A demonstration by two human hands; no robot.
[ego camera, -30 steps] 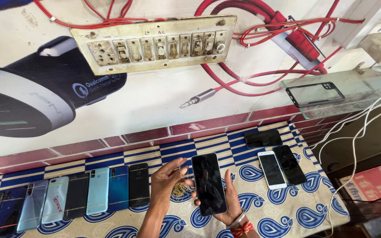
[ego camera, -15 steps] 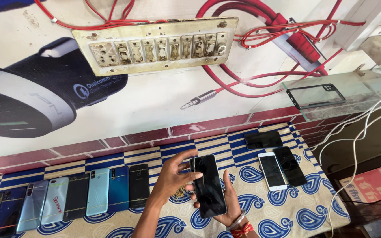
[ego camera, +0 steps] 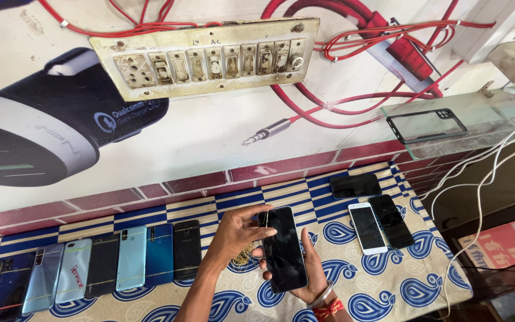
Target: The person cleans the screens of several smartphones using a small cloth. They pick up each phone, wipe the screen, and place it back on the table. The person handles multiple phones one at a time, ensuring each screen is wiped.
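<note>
**Black smartphone held up for a look over the patterned cloth**

We see a black, glossy rectangular smartphone (ego camera: 283, 248) held above the blue-and-cream paisley tablecloth (ego camera: 388, 280), near the middle of the scene. The right hand (ego camera: 306, 269) cradles it from beneath, palm up, fingers wrapped around its lower right edge; red thread bangles sit at that wrist. The left hand (ego camera: 233, 234) comes in from the left, its fingertips (ego camera: 264, 222) pinching the phone's upper left corner. Both hands are thus clamped on the one phone, close together.

To the left, a row of phones in black, teal and pale blue (ego camera: 90, 268) lies back-up along the cloth. To the right lie a white-framed phone (ego camera: 367, 228) and a black phone (ego camera: 391, 220) side by side, with another dark phone (ego camera: 355, 185) farther back. On the far wall hang a grimy cream switchboard (ego camera: 204, 56) and red cables (ego camera: 353, 42).

We judge the step in hand to be inspecting or steadying this handset. Any next move calls for a firm grip at the edges, since the glass looks slippery.
</note>
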